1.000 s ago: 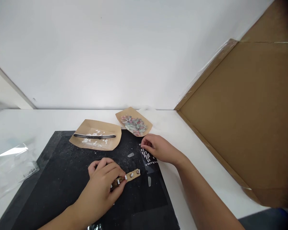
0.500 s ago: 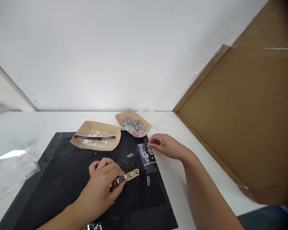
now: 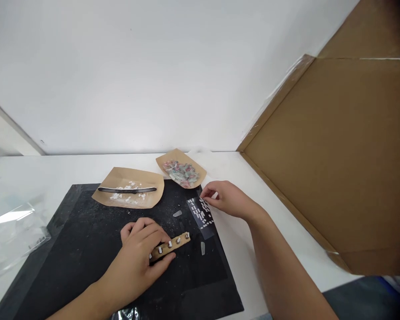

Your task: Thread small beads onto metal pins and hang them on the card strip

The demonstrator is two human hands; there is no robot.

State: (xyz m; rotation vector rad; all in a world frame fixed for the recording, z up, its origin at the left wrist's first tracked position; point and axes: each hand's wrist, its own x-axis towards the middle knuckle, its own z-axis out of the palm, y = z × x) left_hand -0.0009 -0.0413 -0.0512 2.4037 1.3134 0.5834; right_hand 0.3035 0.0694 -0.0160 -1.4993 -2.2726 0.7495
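Left hand (image 3: 138, 255): over the near-left part of the tan strip (image 3: 183, 239); thumb and forefinger parted, one on each side of it; whether the fingers clamp it, the view cannot tell.
Tan strip: on the black mat (image 3: 86, 249), slanting up to the right, with small white pieces (image 3: 170, 244) set along it in a row.
Right hand (image 3: 228, 199): at the upper right edge of the dark sheet (image 3: 206, 232); fingertips together; anything between them is too small to discern.
Dark sheet: on the mat's right side, bearing rows of white rectangles.
Clear slips (image 3: 203, 248): two, possibly plastic, near the sheet.
Left paper tray (image 3: 120, 173): white fragments (image 3: 116, 196) and a long dark implement (image 3: 127, 190).
Right paper tray (image 3: 178, 155): multicoloured small items (image 3: 183, 172).
Worktop (image 3: 233, 249): white, beneath the mat.
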